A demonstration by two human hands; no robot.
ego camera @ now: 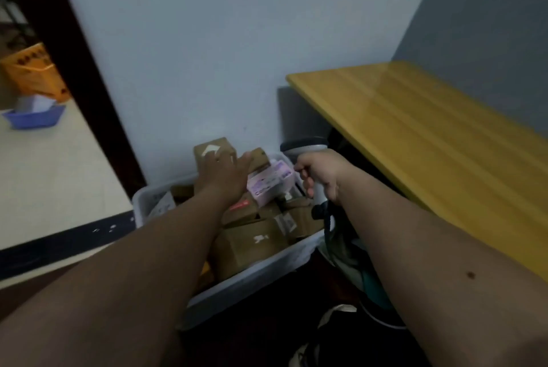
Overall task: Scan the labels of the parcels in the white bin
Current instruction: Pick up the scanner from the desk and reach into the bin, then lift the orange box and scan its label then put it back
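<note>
A white bin (252, 280) on the floor against the wall holds several brown cardboard parcels (255, 242). My left hand (222, 173) reaches over the pile with fingers spread, lying on a brown parcel (212, 148) at the back and touching a pink-labelled parcel (271, 181). My right hand (321, 172) is closed around the handle of a grey barcode scanner (302, 145), whose head points left toward the pink label. The scanner's coiled dark cable (324, 218) hangs below my wrist.
A yellow wooden table (430, 141) stands to the right, its edge close to my right arm. A dark door frame (86, 84) is on the left, with a blue tray (35, 117) and orange bag (32, 73) beyond. Dark bags lie below the bin.
</note>
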